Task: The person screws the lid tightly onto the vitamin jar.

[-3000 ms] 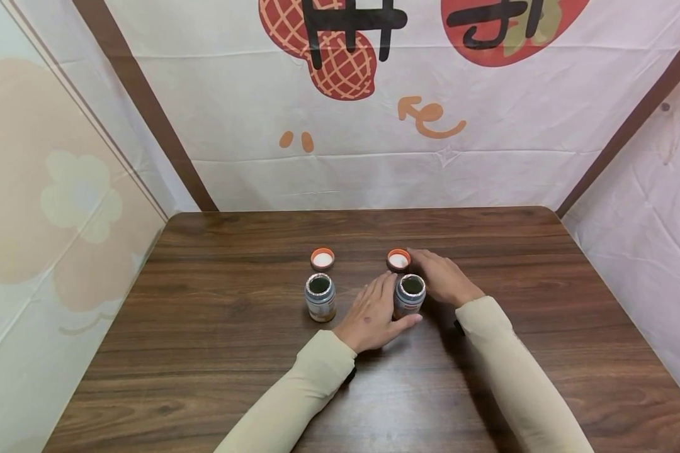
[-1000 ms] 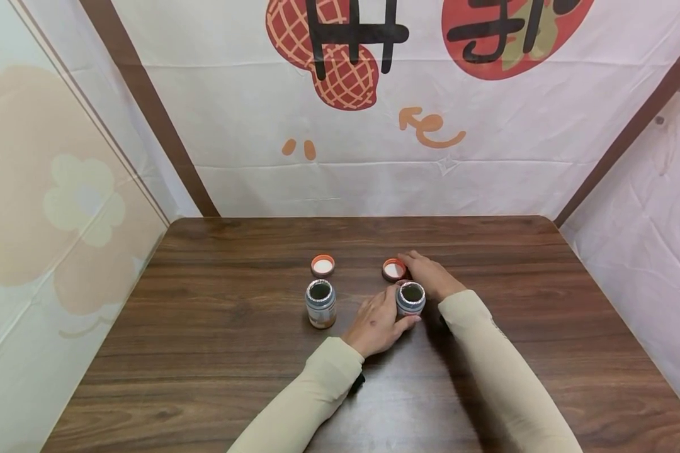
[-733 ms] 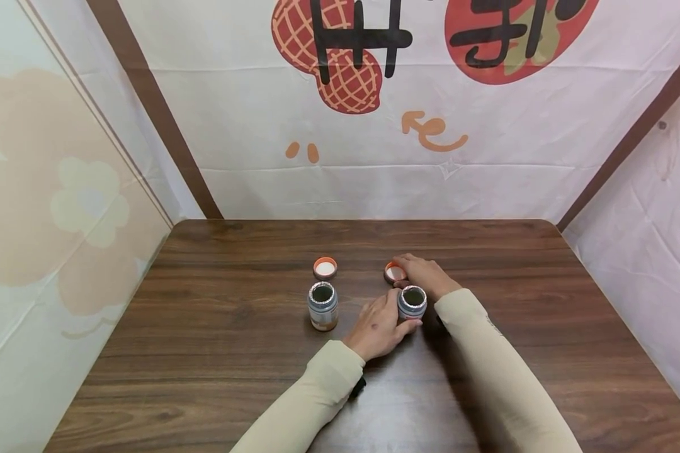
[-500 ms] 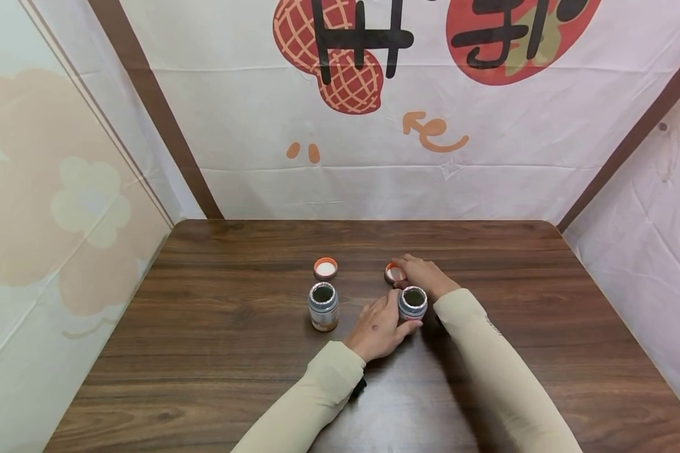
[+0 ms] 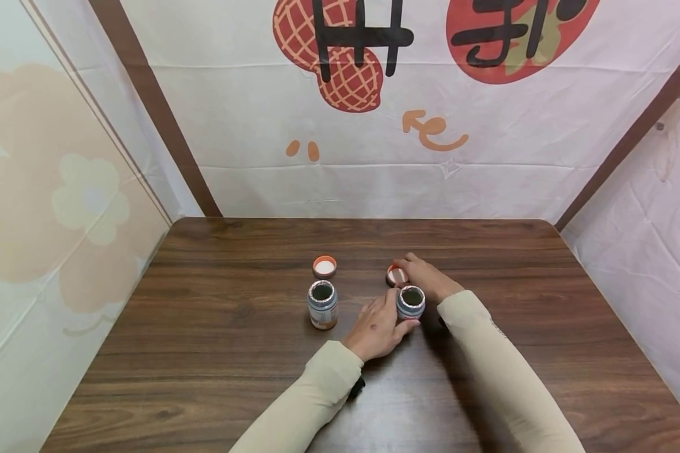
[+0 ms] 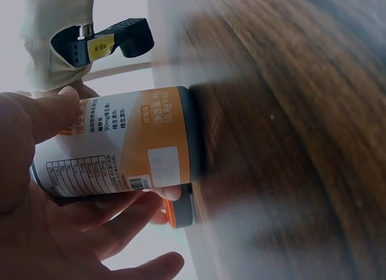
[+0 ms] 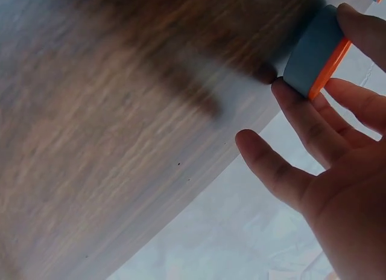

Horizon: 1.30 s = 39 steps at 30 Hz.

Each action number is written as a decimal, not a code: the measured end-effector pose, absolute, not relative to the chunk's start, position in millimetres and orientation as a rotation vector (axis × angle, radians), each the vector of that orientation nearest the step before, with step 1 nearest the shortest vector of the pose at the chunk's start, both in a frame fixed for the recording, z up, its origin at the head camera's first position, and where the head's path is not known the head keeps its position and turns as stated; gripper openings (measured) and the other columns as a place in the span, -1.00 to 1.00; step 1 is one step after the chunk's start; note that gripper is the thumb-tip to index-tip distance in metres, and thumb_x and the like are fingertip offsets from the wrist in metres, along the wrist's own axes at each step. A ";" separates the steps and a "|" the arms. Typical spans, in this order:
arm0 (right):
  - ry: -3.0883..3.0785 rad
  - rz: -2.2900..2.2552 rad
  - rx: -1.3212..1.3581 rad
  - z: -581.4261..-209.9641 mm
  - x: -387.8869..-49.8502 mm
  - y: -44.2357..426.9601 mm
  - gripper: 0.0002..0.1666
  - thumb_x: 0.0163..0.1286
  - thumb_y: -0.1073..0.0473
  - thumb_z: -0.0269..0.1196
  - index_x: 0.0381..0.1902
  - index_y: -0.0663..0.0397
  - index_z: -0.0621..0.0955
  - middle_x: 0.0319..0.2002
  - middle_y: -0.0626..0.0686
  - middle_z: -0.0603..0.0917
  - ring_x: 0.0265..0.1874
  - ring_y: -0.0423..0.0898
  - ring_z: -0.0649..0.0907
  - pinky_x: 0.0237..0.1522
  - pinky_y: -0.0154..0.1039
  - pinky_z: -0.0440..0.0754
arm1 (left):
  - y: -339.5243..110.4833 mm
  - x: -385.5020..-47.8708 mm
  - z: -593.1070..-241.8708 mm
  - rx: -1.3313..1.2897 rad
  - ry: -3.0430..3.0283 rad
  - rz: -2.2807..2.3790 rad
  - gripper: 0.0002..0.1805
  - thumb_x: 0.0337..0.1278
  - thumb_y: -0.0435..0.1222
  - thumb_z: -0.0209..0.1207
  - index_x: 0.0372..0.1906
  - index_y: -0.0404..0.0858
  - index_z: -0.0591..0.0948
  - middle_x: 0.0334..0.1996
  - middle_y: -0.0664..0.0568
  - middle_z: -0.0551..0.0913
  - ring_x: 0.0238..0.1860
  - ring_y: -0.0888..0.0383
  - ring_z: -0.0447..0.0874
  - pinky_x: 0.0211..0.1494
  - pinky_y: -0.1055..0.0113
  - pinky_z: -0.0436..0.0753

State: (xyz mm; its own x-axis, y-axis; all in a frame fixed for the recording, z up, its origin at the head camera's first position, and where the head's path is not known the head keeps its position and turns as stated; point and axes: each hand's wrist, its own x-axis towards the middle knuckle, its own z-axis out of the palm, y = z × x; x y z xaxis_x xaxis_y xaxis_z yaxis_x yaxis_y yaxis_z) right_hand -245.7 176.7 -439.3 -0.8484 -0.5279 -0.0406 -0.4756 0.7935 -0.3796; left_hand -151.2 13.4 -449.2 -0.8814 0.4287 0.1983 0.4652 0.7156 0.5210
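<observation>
In the head view my left hand [image 5: 376,328] grips an uncapped vitamin bottle [image 5: 410,304] that stands upright on the table. The left wrist view shows its white and orange label [image 6: 114,141], with the thumb on one side and fingers on the other. Just behind the bottle, my right hand [image 5: 429,280] pinches a lid [image 5: 396,275] that lies with its white inside up. From the right wrist view, the lid's dark grey side and orange rim [image 7: 330,69] sit between thumb and fingers. The bottle partly hides the right thumb in the head view.
A second uncapped bottle [image 5: 323,306] stands to the left of my left hand. Its lid [image 5: 325,267], white inside up, lies right behind it. The dark wooden table [image 5: 215,352] ends at a printed cloth backdrop [image 5: 362,189], with more cloth at both sides.
My right hand has moved from beside the right lid to a pinch on it. That lid has shifted slightly closer to the bottle. My left hand keeps its grip on the bottle.
</observation>
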 end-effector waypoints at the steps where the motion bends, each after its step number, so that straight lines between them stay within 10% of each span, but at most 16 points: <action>1: 2.834 -0.558 -0.804 -439.6 -245.2 177.4 -0.41 0.32 0.40 0.27 0.31 0.36 0.47 0.10 0.27 0.50 0.03 0.16 0.58 0.09 0.07 0.53 | 12.8 -151.0 -449.0 -0.747 -2.848 -0.895 -0.36 0.28 -0.01 0.28 0.23 -0.33 0.36 0.02 -0.13 0.63 0.09 -0.02 0.62 0.20 0.00 0.50; 39: 2.881 -0.778 -0.893 -424.6 -208.1 206.4 -0.19 0.17 0.23 0.47 0.30 0.45 0.42 0.14 0.26 0.51 0.14 0.15 0.50 0.15 0.06 0.49 | -3.6 -143.7 -441.9 -0.755 -2.892 -0.992 -0.38 0.31 -0.09 0.27 0.29 -0.33 0.35 0.02 -0.15 0.52 0.06 -0.08 0.53 0.11 -0.02 0.53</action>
